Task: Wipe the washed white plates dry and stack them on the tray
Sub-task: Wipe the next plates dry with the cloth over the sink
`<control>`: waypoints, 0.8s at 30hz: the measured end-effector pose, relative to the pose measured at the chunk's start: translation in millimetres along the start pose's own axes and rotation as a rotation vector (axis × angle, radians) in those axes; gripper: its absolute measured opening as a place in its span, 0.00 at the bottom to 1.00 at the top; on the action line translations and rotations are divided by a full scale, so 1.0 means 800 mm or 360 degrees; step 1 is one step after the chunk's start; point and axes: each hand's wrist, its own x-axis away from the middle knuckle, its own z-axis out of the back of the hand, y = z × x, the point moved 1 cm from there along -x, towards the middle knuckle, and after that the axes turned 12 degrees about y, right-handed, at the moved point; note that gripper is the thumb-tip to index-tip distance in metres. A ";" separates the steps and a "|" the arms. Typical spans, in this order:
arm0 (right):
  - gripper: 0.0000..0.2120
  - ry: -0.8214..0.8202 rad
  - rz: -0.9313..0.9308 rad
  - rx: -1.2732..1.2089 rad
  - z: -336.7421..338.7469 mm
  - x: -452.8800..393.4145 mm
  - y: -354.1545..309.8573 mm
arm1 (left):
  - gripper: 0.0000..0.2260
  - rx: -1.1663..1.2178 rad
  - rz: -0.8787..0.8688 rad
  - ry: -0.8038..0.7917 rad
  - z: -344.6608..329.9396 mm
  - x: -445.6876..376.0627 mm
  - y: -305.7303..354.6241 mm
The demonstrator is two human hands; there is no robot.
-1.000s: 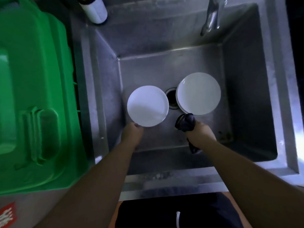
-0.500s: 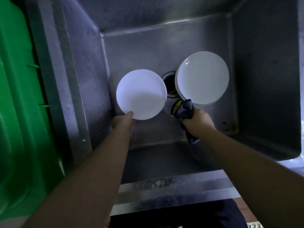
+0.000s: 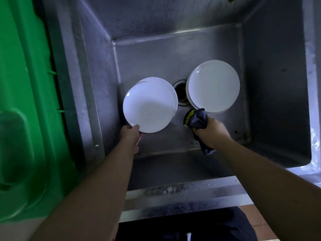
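While nothing has yet reached a tray, the holdings run left to right as follows.

Green moulded plastic bin or crate (image 3: 22, 110): fills the left edge, outside the basin; whether it serves as the tray cannot be told.

Stainless steel sink (image 3: 97, 94): deep square basin, dull and scuffed, round drain (image 3: 180, 94) at the floor's centre.

Left hand (image 3: 130, 134): fingers curled at the near rim of a round white glossy plate (image 3: 149, 105), thumb on top, pinching the edge. The plate is held face up above the sink floor, left of the drain; a second rim seems to show behind its right edge, uncertain.

Right hand (image 3: 211, 133): fist closed round a bunched dark grey cloth with yellow trim (image 3: 197, 118), one end trailing below the wrist.

Stack of white round plates (image 3: 213, 86): rests on the sink floor right of the drain, just beyond the cloth.

Governing relation: the held plate lies to the left of the cloth-bearing fist, well apart across the drain. Wiping likely calls for the right hand to cross leftward, or the left to bring its plate in.
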 end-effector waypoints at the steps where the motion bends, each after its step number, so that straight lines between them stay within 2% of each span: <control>1: 0.01 0.0005 0.0001 -0.0002 0.004 0.005 0.000 | 0.17 0.0036 -0.0005 -0.0018 0.003 0.006 0.001; 7: 0.03 0.0163 -0.0020 -0.0237 0.031 0.050 -0.002 | 0.17 0.0094 0.0014 -0.0076 0.028 0.061 0.010; 12: 0.05 0.0055 -0.0090 -0.0070 0.060 0.086 -0.012 | 0.14 0.0130 -0.0102 -0.0167 0.044 0.101 0.024; 16: 0.01 0.0152 -0.0062 -0.0202 0.088 0.125 -0.018 | 0.15 0.0055 -0.0174 -0.0198 0.067 0.135 0.038; 18: 0.06 0.0213 -0.0045 -0.0322 0.101 0.145 -0.021 | 0.12 -0.0016 -0.0173 -0.0210 0.085 0.155 0.044; 20: 0.12 0.0239 -0.0058 -0.0438 0.117 0.168 -0.025 | 0.14 -0.0062 -0.0177 -0.0313 0.105 0.174 0.047; 24: 0.15 0.0269 -0.0056 -0.0745 0.147 0.210 -0.037 | 0.15 -0.0105 -0.0313 -0.0522 0.141 0.222 0.055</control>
